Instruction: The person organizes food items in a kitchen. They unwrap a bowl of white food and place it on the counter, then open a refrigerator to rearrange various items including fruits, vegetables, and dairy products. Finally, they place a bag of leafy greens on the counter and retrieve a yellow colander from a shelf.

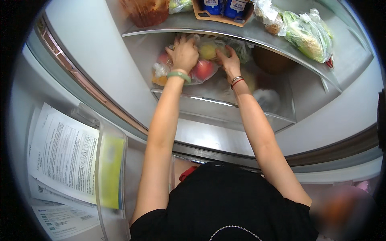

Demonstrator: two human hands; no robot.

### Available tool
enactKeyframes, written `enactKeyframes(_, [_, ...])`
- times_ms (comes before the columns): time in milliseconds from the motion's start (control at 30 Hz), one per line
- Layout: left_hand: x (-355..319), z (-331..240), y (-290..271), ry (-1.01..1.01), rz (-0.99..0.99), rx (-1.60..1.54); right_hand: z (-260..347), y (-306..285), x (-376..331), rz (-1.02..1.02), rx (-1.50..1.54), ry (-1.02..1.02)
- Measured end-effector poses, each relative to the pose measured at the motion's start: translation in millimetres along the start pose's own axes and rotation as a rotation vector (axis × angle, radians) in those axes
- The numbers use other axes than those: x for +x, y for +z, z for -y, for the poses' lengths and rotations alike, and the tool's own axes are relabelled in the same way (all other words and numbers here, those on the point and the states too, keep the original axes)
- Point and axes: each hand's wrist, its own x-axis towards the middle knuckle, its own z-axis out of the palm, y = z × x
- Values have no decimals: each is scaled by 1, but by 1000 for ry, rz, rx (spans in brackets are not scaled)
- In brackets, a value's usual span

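Observation:
Both my arms reach into the lower compartment of a fridge. My left hand (184, 55) lies on top of a clear plastic bag of fruit, its fingers stretched toward the back and its thumb apart. A red round fruit (203, 70) shows through the bag just right of that hand, and an orange-yellow one (160, 80) at the bag's left end. My right hand (229, 63) is beside a yellow fruit (208, 52) in plastic, thumb and forefinger apart, touching the wrapping. Some fingertips are hidden behind the bags.
Above, a shelf (169, 31) carries a tub of reddish food (146, 12), a carton of blue cups (224, 18) and bagged leafy vegetables (307, 36). The clear drawer front (197, 97) crosses below my wrists. A large brown round thing (273, 60) sits right. Papers (66, 154) fill the left door bin.

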Motion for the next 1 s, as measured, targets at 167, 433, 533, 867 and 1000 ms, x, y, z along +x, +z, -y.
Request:
enactKeyframes(167, [-59,7,15,107,-251,206,34,4,-33,-19,-274,-437])
enactKeyframes(433, [-49,4,14,222,-103,122,10,34,-22,-26,-473,-786])
enactKeyframes(533, [-67,1,5,204,-343,-29,6,31,-38,-33,-492,-693])
enactKeyframes(867, [-153,33,0,-475,-510,-401,42,36,-121,247,-193,-755])
enactKeyframes(1000, [-164,37,-1,-507,-371,-429,44,76,-127,331,-54,-635])
